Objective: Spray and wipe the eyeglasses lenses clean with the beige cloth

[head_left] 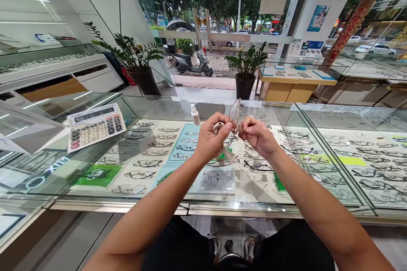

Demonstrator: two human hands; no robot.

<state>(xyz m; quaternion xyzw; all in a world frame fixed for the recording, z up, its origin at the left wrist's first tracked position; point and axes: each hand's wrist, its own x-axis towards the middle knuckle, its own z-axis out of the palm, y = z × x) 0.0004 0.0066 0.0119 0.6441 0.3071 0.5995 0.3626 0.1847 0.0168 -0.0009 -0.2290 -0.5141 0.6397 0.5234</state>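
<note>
A pair of thin-framed eyeglasses (234,111) is held up above the glass counter, its lenses turned nearly edge-on to me. My left hand (212,134) is closed round the glasses, and a pale cleaning cloth (227,155) is bunched in its fingers and hangs below. From the other side my right hand (258,134) meets the glasses with curled, pinched fingertips; exactly which part they grip is hidden. A small white spray bottle (195,115) stands on the counter just beyond my left hand.
Rows of eyeglasses lie inside the glass display counter (254,197) under my hands. A large calculator (97,126) sits on top at the left, beside a white folded stand (32,129). Past the counter are two potted plants (244,87) and a glass front.
</note>
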